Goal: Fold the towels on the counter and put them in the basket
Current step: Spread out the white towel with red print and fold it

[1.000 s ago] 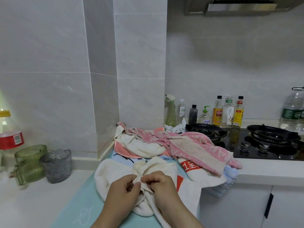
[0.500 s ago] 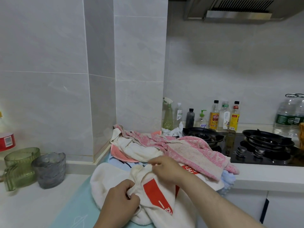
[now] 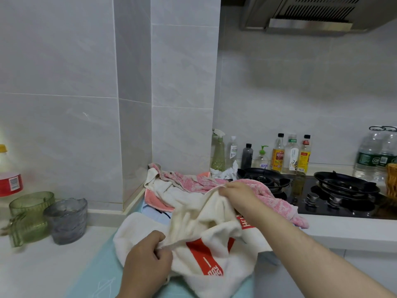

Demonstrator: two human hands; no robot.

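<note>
**A:** Where is the towel?

**B:** The white towel with the red print (image 3: 211, 241) is at the front of the bench (image 3: 32, 272). It is bunched on the teal mat (image 3: 86, 282), and its lower part spills over the front edge.

**A:** And the hands?

**B:** Both hold it. The left hand (image 3: 148, 263) has its grip clenched round a gathered bit of the edge, close to the body. The right hand (image 3: 234, 196) pinches the same edge farther back and to the right, raised over the pile where the pink towel (image 3: 272, 198) lies.

**A:** So which way does it run?

**B:** The held edge runs on a diagonal from near-left to far-right, slack and creased between the two grips. The rest of the cloth hangs below that line, toward the person.

**A:** What does the next move turn on?

**B:** I'd judge on drawing the hands apart along that diagonal until the edge goes taut. The right hand has more room to move.

**A:** And the basket?

**B:** A woven rim (image 3: 392, 183) shows at the far right, past the stove (image 3: 343, 203). I can't tell whether that's it.
</note>
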